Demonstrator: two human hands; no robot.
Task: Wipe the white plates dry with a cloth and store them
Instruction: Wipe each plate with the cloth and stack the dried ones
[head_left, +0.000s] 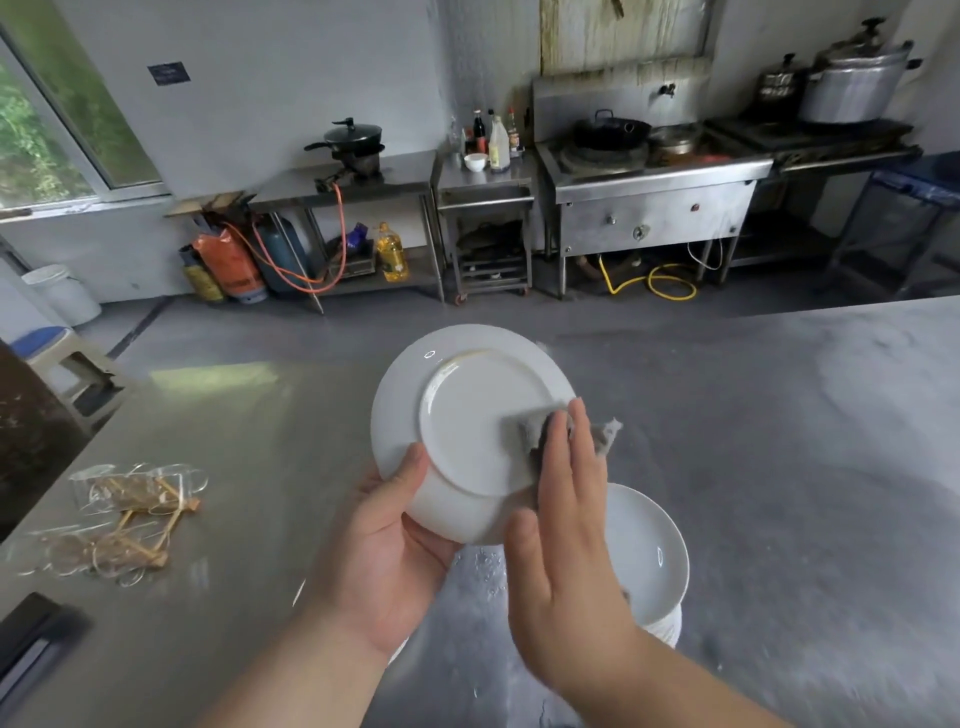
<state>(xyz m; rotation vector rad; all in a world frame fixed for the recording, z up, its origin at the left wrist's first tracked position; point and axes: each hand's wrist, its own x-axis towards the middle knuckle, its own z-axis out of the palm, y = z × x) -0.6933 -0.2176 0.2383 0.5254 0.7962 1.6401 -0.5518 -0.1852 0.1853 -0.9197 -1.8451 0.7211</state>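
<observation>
Gripping the lower left rim of a white plate (467, 410), the left hand (384, 551) has its thumb laid over the edge and its fingers curled underneath. The plate is tilted up with its underside and foot ring facing the camera. The right hand (566, 519) lies flat with straight fingers, pressing a grey cloth (530, 426) against the right part of that underside; a frayed corner of the cloth sticks out past the fingers. The two hands are close together, one on each side of the plate.

Just below the right hand, a stack of white plates (649, 561) sits on the steel counter (208, 649), partly hidden by the wrist. Water drops lie on the counter between the forearms. Clear packets of rubber bands and thin sticks (130, 514) lie well apart to the left.

Across the grey floor, a steel wok station (649, 182) stands against the far wall, a yellow hose (654, 283) coiled beneath it. A large metal pot (852, 83) sits on the right, sauce bottles (496, 135) on a small cart, and a black lidded pan (353, 137) on a burner. A gas cylinder (280, 249) and an oil bottle (390, 254) stand under that table, beside a window (47, 119).
</observation>
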